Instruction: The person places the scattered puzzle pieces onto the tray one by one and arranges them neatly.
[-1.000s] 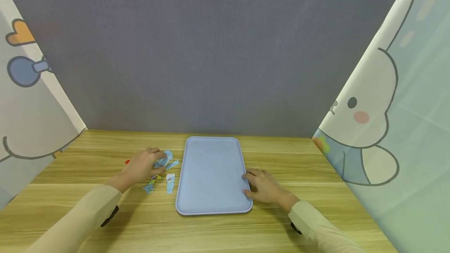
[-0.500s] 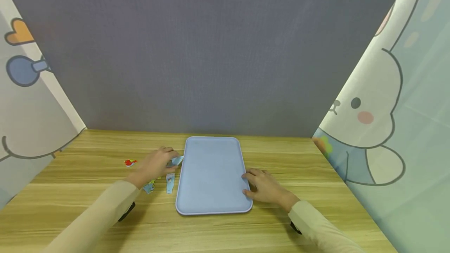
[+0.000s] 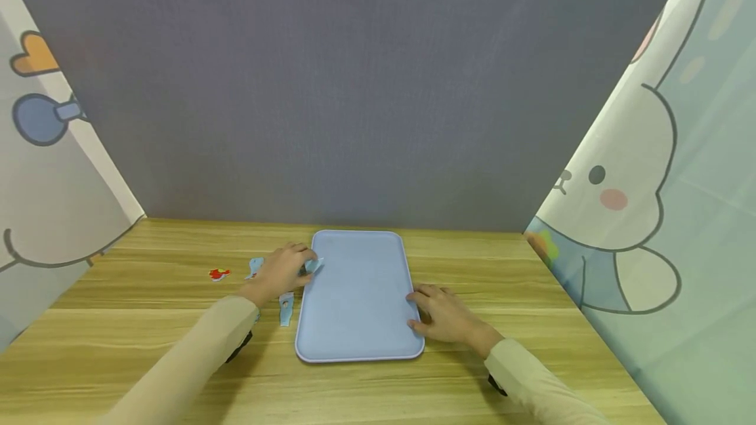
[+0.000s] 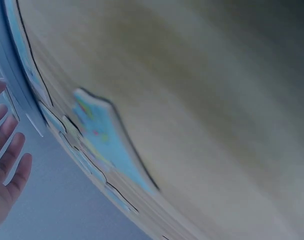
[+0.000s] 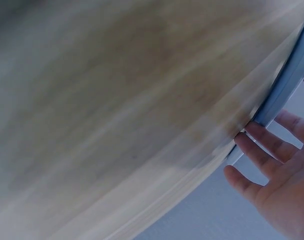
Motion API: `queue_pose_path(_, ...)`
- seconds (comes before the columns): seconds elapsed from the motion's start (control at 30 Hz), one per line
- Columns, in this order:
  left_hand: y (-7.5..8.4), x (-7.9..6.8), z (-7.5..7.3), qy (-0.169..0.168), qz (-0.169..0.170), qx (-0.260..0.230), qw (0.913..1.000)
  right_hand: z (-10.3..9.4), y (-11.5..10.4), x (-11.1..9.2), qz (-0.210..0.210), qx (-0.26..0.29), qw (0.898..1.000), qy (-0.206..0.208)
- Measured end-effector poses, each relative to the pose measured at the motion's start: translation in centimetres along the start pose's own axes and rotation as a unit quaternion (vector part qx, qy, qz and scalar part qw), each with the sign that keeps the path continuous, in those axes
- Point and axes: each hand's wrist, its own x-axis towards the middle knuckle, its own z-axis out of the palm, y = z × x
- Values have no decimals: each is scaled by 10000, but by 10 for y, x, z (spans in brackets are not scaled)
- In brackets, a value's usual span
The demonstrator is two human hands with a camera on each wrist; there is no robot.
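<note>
Since the last frame, the left hand (image 3: 280, 274) has shifted right, taking a light blue piece (image 3: 314, 265) across the tray's left edge, and its move has uncovered a flat blue scrap (image 3: 255, 267) behind it on the bench (image 3: 472, 254). Tray (image 3: 360, 300) and right hand (image 3: 443, 313) have stayed put.

The left hand is partly closed, thumb opposite the fingers, and seems to pinch the light blue piece between them; whether a second piece is tucked in there I cannot tell. That piece is now over the tray's left side, jutting past the fingertips with its edge raised. The right hand is loosely spread at the tray's right side, its fingers touching the rim without curling round it.

Left of the tray lie a small red piece (image 3: 218, 274), farthest out, and a narrow blue piece (image 3: 286, 313) just beside the rim. Seen from the left wrist, a blue piece with coloured print (image 4: 112, 135) lies flat on the bench, with more pieces beyond it.

My reading is that the step in hand is carrying one piece from the bench into the tray, an early one, as the tray's visible surface bears no piece. Next, the left hand would need to lower it flat inside the rim and let go, with the right hand keeping the tray steady.
</note>
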Motion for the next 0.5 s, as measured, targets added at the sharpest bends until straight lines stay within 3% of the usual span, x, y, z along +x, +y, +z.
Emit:
queue_pose_path(0.17, 2, 9, 3, -123, -184, -69, 9997, -1, -1, 0, 24, 50, 10000, -32)
queue_pose_path(0.5, -1, 23, 10, -64, -402, -62, 9991, 0, -1, 0, 13, -11, 10000, -11)
